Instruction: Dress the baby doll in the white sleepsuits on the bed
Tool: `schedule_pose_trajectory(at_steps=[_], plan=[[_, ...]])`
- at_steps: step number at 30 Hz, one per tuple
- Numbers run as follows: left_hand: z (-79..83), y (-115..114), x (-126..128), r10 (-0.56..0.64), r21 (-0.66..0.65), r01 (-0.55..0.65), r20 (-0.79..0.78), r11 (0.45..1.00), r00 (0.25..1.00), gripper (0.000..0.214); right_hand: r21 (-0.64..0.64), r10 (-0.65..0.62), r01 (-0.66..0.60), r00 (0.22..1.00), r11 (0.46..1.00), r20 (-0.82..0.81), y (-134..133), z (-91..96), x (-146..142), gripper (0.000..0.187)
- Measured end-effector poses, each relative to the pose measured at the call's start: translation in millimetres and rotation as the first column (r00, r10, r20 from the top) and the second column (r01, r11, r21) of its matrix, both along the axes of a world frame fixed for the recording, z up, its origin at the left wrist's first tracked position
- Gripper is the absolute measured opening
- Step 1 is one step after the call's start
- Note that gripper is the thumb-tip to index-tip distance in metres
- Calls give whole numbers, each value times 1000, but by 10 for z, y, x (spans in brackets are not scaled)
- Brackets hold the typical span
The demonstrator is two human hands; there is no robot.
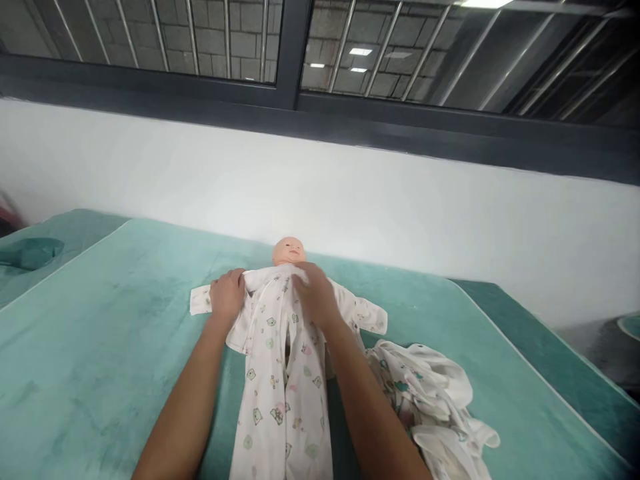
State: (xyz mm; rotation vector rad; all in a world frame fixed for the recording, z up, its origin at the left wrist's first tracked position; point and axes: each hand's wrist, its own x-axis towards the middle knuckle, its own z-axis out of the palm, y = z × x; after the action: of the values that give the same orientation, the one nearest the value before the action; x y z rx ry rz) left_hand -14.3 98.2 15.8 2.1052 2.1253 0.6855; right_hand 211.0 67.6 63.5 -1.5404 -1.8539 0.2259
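A baby doll (289,251) lies on its back, its bald head towards the wall. A white baby shirt (370,315) with small prints is spread about its upper body, sleeves out to both sides. Over the doll's front runs a long printed baby garment (283,400) with two legs, reaching down towards me. My left hand (229,293) is closed on the shirt near the left sleeve, its fingertips partly hidden. My right hand (315,293) is at the doll's upper chest, just below the chin, with fingers bent on the cloth; which layer it grips is hard to see.
A crumpled heap of white printed baby clothes (430,393) lies right of my right forearm. The padded green surface (110,333) meets a white wall (200,173) under a dark-framed window (290,60) with metal bars. A translucent green object (33,253) sits at far left.
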Motion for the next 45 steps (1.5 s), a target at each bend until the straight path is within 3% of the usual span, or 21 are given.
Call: schedule_pose_trajectory(at_steps=[2,5,8,11,15,22,27,30,32,34,35,36,38,41,45], plan=[[0,1,8,0,3,0,3,1000,1000,39,-101,145,-125,962,987,230,98,144,-342,34],[-13,1,16,12,9,-12,-2,1000,1000,39,-284,239,-92,805,955,543,320,210,-798,30],[-36,-2,19,-2,16,3,-21,1000,1000,39,-396,290,-8,693,918,660,506,140,-1100,36],[-48,-11,21,-13,29,14,-33,999,999,39,-419,294,39,655,907,697,564,68,-1231,44],[-21,-31,27,-13,78,11,15,997,1000,40,-353,217,68,675,933,705,478,99,-1142,40],[3,-55,-3,52,127,-74,170,989,984,40,-250,138,53,714,967,686,294,312,-648,32],[-69,-24,-20,139,44,-159,301,986,944,39,-265,20,206,754,942,657,300,540,-397,31],[-75,-12,-60,179,-4,-199,455,980,873,36,-320,10,256,766,912,642,330,660,-315,32],[-41,-23,-86,172,119,-300,601,947,780,37,-332,31,245,761,911,648,337,672,-316,34],[11,-47,-81,88,322,-412,689,852,720,39,-304,55,199,749,932,660,334,614,-378,36],[35,-58,-60,34,406,-422,687,810,725,39,-287,66,174,742,942,667,333,565,-432,37],[51,-67,-27,-23,465,-381,656,799,754,39,-274,78,148,738,950,670,333,511,-500,37],[53,-66,67,-155,496,-156,529,854,834,39,-266,113,93,737,960,666,346,412,-652,33],[-18,-21,203,-319,373,171,381,912,868,44,-295,196,0,748,955,635,390,351,-811,27],[-115,54,248,-272,251,191,344,949,899,50,-339,289,-145,858,929,424,365,345,-616,32]])
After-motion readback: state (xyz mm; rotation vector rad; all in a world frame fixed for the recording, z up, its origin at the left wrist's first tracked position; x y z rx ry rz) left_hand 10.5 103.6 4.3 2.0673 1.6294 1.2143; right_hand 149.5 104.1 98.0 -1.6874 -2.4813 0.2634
